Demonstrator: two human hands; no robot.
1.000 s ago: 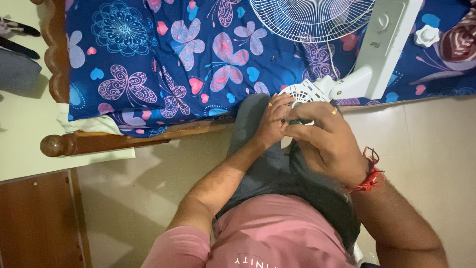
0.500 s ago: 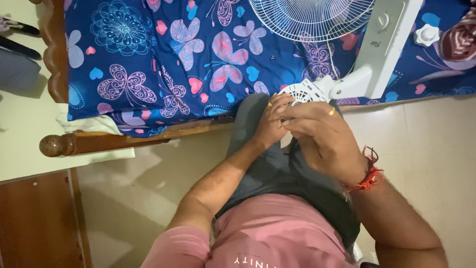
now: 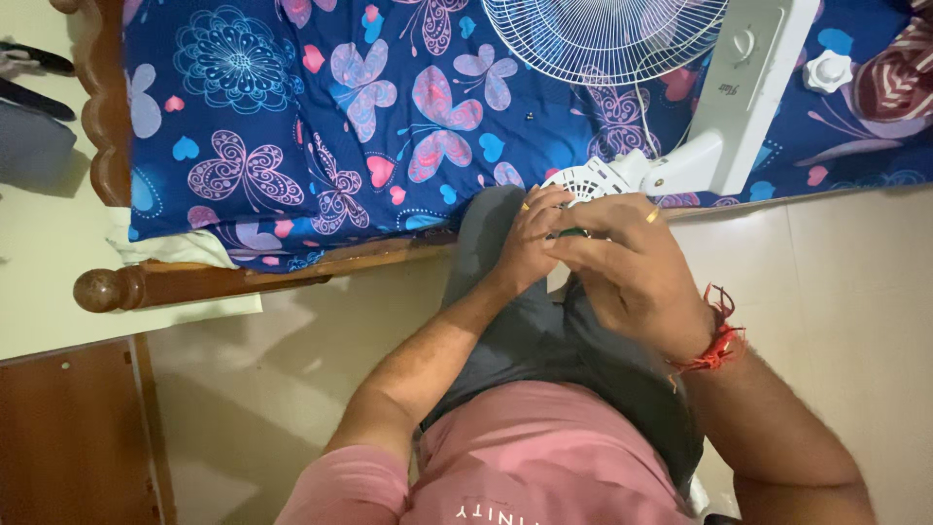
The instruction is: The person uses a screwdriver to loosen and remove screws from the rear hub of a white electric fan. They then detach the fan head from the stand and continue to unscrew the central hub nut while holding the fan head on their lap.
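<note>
Grasping the white fan motor housing (image 3: pixel 583 182) (partly hidden), both hands (image 3: pixel 583 248) meet over it.

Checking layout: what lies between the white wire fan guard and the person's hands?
Head view: butterfly-print blue bedsheet, then the round white vented fan housing touching both hands.

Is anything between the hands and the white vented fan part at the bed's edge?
Nothing visible does. The left hand and right hand both meet at the white vented part, fingers touching it; a small dark item sits between them.
</note>
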